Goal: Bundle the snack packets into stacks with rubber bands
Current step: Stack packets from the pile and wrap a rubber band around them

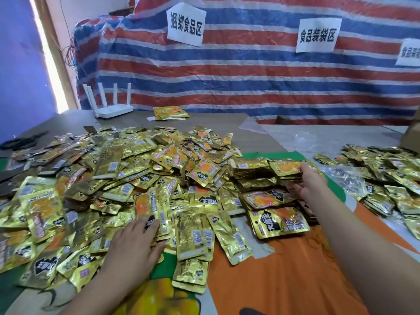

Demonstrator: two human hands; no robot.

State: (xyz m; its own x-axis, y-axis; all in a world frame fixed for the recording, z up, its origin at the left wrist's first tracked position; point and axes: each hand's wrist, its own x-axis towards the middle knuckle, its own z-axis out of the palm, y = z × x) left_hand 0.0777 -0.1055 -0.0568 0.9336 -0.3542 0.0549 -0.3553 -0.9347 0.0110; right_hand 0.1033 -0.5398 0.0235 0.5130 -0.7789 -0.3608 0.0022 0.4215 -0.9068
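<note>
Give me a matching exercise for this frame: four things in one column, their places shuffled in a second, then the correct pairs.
Things:
1. white four-antenna router
2. black-handled scissors
3. left hand
4. right hand

Places:
A. far left edge of the table
B. flat on loose gold foil snack packets
C. back of the table, before the striped tarp
D. on a neat packet stack

Pairs: 1-C, 2-A, 3-B, 4-D

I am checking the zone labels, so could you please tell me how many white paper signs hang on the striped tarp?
3: one white paper sign at left, another right of it, a third cut off by the right edge. More may lie beyond view.
</note>
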